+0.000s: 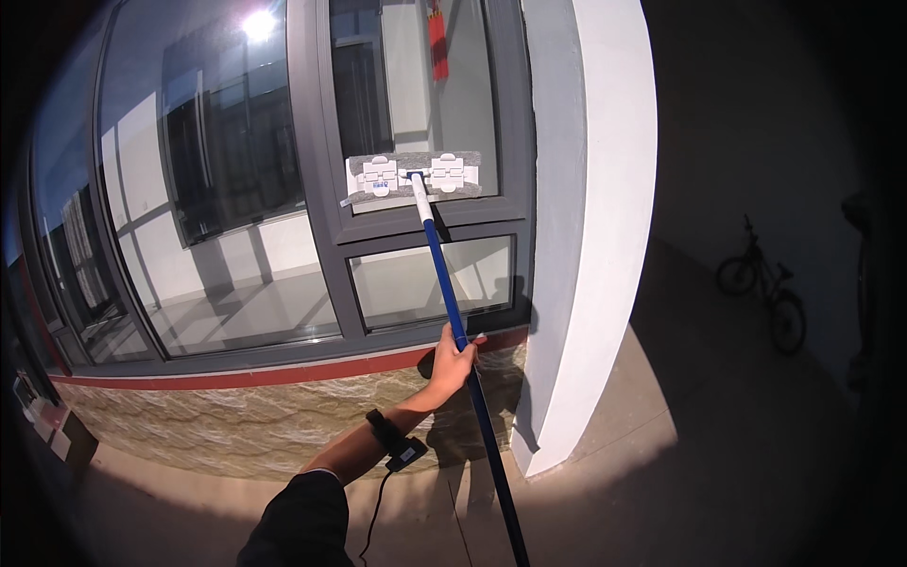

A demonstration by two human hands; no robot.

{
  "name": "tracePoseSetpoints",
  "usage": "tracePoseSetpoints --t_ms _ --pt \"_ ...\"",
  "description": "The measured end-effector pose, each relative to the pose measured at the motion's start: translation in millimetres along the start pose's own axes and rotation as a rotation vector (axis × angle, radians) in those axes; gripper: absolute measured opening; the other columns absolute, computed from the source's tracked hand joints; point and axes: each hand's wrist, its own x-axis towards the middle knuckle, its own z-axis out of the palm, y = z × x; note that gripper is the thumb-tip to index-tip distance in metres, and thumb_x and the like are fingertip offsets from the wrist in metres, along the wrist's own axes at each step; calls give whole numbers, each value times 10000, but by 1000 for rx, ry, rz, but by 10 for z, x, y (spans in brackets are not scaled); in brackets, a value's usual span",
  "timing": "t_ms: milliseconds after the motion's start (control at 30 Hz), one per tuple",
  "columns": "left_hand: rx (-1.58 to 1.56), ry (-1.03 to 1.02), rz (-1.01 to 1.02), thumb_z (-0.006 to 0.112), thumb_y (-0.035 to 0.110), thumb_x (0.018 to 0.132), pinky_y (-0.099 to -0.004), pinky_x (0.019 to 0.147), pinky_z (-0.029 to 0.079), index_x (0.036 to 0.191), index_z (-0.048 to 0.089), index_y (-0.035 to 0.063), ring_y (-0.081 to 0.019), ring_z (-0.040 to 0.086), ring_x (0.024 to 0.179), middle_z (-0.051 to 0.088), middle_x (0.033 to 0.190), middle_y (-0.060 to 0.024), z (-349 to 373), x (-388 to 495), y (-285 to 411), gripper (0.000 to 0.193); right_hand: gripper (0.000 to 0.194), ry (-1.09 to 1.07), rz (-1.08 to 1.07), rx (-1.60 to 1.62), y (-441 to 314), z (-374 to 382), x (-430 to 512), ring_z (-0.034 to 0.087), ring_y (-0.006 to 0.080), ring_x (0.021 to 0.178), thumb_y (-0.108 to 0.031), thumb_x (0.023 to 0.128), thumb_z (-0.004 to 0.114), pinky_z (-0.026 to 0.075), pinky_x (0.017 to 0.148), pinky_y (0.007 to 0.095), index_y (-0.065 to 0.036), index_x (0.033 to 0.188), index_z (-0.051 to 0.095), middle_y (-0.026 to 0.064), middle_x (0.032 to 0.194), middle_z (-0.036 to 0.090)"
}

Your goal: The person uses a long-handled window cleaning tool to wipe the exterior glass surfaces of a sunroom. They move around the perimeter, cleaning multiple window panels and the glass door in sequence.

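Note:
My left hand [452,365] is wrapped around the blue pole [443,273] of a flat mop. A white joint links the pole's upper end to the flat mop head [448,172], whose white clips face me and whose grey pad shows around the edges. The head lies across the lower part of a grey-framed window pane [460,106]; whether the pad touches the glass all along cannot be seen. Down past my hand the pole runs out at the bottom of the view. My right hand is out of view.
Larger window panes [234,283] stretch to the left above a red sill [297,375] and stone-patterned wall [234,425]. A white pillar [609,177] stands right of the window. Farther right, a bicycle [762,273] is in shadow. A cable [375,514] hangs from my wrist device.

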Motion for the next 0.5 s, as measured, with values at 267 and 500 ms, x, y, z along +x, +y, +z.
tracePoseSetpoints --t_ms 267,500 --pt "49 -51 126 547 71 891 -324 502 528 1172 398 -14 -156 576 561 565 687 -69 -55 1615 1130 329 531 16 -161 55 -1215 -921 833 513 342 958 -209 988 509 413 847 397 43 1449 428 268 1146 588" --pt "-75 149 45 553 212 999 -302 483 484 1208 400 36 -173 631 580 588 865 -84 279 2008 2285 313 556 -8 -384 249 -2446 -1575 1176 540 257 756 -210 975 535 439 687 349 -9 1481 423 201 1026 637"
